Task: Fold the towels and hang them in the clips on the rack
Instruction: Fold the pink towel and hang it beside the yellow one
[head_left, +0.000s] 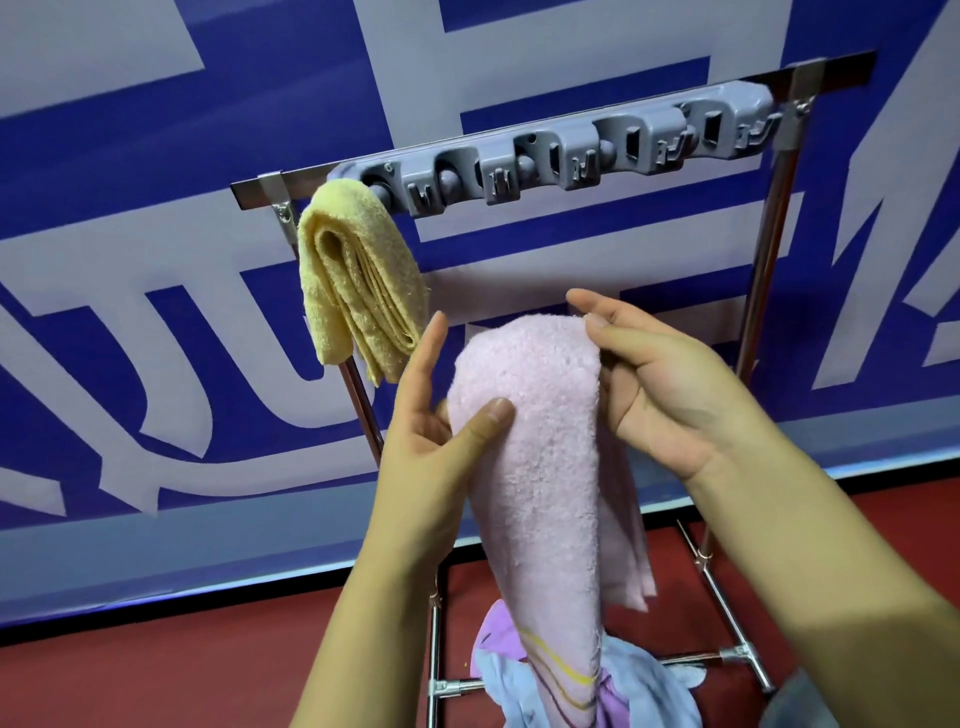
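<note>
The grip of the left hand (436, 431) pinches the folded pink towel (540, 467) with the thumb on its front, while the right hand (670, 384) pinches the towel's top fold. The towel hangs in the air below the rack (779, 171). A yellow towel (358, 275) hangs from the leftmost clip. More towels (623, 686) lie on the floor (208, 665).

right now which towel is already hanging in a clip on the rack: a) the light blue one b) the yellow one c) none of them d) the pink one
b, the yellow towel hangs folded from the leftmost clip of the grey clip bar, while the pink towel is held between the left hand and right hand, below the bar.
</note>
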